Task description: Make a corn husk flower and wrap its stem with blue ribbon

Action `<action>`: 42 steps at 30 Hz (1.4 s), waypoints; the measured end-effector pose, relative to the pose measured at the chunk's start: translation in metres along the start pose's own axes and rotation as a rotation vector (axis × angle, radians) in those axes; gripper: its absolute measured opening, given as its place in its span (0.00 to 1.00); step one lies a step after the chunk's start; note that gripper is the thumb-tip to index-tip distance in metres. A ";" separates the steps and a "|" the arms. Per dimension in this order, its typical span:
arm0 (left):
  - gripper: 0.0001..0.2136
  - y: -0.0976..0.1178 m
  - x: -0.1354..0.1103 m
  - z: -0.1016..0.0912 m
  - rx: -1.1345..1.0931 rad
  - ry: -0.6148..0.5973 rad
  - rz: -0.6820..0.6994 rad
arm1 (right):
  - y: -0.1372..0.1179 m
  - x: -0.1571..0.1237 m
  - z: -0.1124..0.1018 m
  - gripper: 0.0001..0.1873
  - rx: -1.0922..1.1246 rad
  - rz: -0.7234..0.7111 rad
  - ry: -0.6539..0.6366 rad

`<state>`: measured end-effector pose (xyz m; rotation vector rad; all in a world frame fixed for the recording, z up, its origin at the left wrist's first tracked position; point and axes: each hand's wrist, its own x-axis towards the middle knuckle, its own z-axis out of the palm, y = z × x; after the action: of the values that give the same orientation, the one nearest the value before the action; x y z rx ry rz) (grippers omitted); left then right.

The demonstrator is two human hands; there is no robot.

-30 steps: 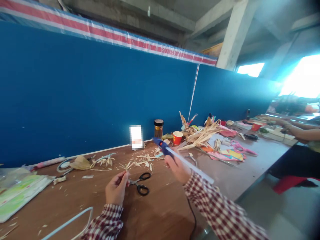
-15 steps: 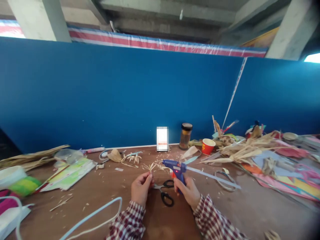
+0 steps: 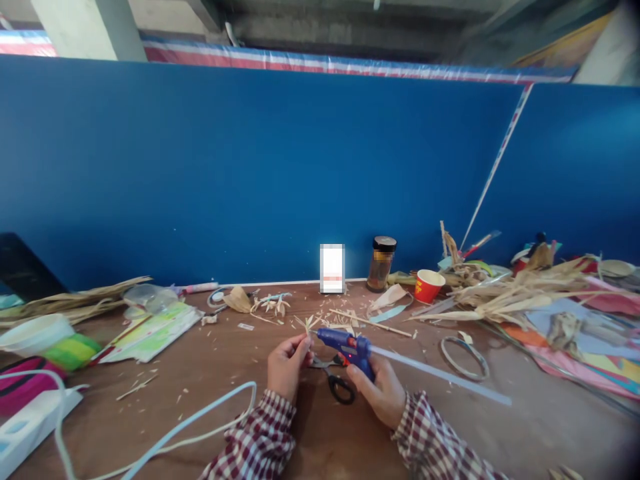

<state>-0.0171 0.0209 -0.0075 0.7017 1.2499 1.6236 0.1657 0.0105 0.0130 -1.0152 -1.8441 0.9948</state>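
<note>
Tall, flat blue partition (image 3: 250, 160) behind a brown wood-look tabletop (image 3: 225, 427).
A heap of dry tan husks (image 3: 517, 299) covers the table's far right; nearer the middle, a blue plastic glue gun (image 3: 346, 341) with a long translucent stick (image 3: 440, 373) points left. The right hand (image 3: 383, 393) wraps its handle; the left hand (image 3: 286, 365) is closed in a narrow pinch. Farther back stands a dark-lidded brown jar (image 3: 381, 267). Black-handled metal scissors (image 3: 327, 365) lie between the hands, partly hidden, and a red paper cup (image 3: 429, 288) stands right of the jar. Smallest, a pale straw-like tuft (image 3: 309, 325) rises from the left hand's fingertips, at the gun's nozzle; whether they touch cannot be told.
</note>
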 end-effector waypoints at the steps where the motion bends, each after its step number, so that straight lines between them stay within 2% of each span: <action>1: 0.17 0.000 0.000 0.000 0.000 0.000 0.002 | -0.001 0.000 0.000 0.16 0.000 -0.006 -0.001; 8: 0.16 -0.001 0.000 0.000 0.005 0.002 0.005 | -0.004 0.000 -0.001 0.14 -0.017 -0.011 -0.019; 17: 0.18 -0.002 0.001 0.000 0.026 -0.033 0.020 | -0.001 0.002 0.000 0.14 -0.051 -0.002 0.023; 27: 0.15 -0.001 -0.002 0.002 -0.003 -0.003 0.001 | -0.012 0.001 -0.005 0.14 -0.104 0.014 -0.024; 42: 0.16 0.004 -0.005 0.004 0.034 -0.001 -0.013 | -0.016 0.002 -0.005 0.13 -0.140 -0.017 -0.016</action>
<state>-0.0132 0.0182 -0.0023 0.7136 1.2813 1.5953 0.1651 0.0080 0.0294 -1.0749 -1.9543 0.8753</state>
